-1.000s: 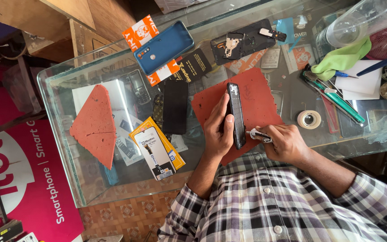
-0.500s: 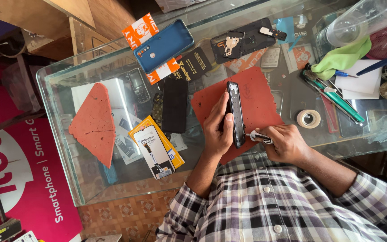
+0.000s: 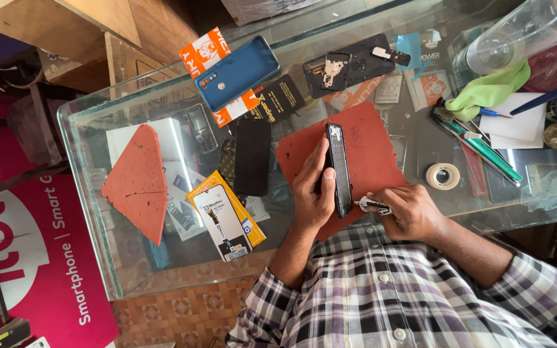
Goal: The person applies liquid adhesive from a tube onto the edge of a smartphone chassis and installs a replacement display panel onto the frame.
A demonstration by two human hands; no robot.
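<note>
Right hand point(image 3: 407, 211) pinching a small white-and-black tool point(image 3: 372, 205) against the lower end of a slim black phone frame point(image 3: 338, 169), left hand point(image 3: 312, 191) clamping that frame upright on edge, both resting on the red felt mat point(image 3: 372, 145), blue phone back cover point(image 3: 236, 73) lying beyond the mat on the glass counter point(image 3: 117, 258)

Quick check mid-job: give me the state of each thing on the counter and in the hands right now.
left hand: grips the phone, standing it on edge
phone: upright on its long edge over the red mat
right hand: holds the small tool
small tool: tip at the phone's lower end
red mat: flat on the glass
blue back cover: detached, lying flat
tape roll: lying flat
</note>
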